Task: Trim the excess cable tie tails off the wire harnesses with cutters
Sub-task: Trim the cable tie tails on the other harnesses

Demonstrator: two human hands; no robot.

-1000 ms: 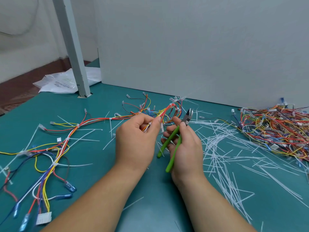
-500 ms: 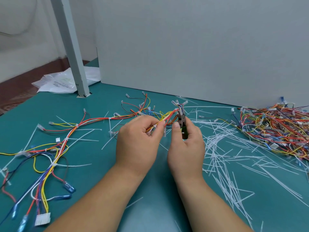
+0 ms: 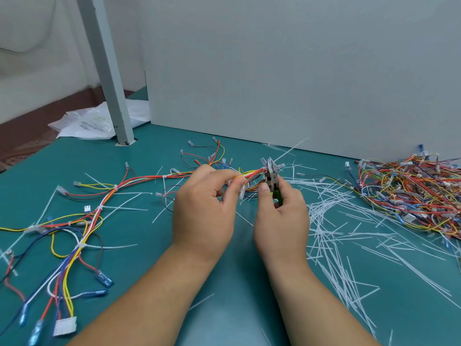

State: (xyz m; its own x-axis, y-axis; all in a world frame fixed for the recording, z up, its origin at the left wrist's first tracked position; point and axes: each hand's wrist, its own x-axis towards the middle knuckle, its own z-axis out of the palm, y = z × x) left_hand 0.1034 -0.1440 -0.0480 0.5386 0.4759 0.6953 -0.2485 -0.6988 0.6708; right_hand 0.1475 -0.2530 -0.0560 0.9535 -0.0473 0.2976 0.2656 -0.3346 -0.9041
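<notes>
A long wire harness (image 3: 139, 182) of red, yellow, white and blue wires lies across the green table, bound with white cable ties whose tails stick out. My left hand (image 3: 207, 211) pinches its right end just above the table. My right hand (image 3: 280, 221) grips green-handled cutters (image 3: 272, 176), held upright with the handles squeezed together and mostly hidden in the palm. The steel jaws sit at the wire bundle right of my left fingertips. Whether a tie tail lies between the jaws is hidden.
A heap of harnesses (image 3: 409, 193) lies at the right. Cut white tie tails (image 3: 331, 228) litter the table right of my hands. A grey post (image 3: 109, 78) stands at the back left beside a plastic bag (image 3: 87, 122). A grey panel (image 3: 299, 71) closes the back.
The cutters swung upright and their green handles closed inside my right palm. The jaws moved left to the wire bundle. My left hand shifted the bundle end slightly.
</notes>
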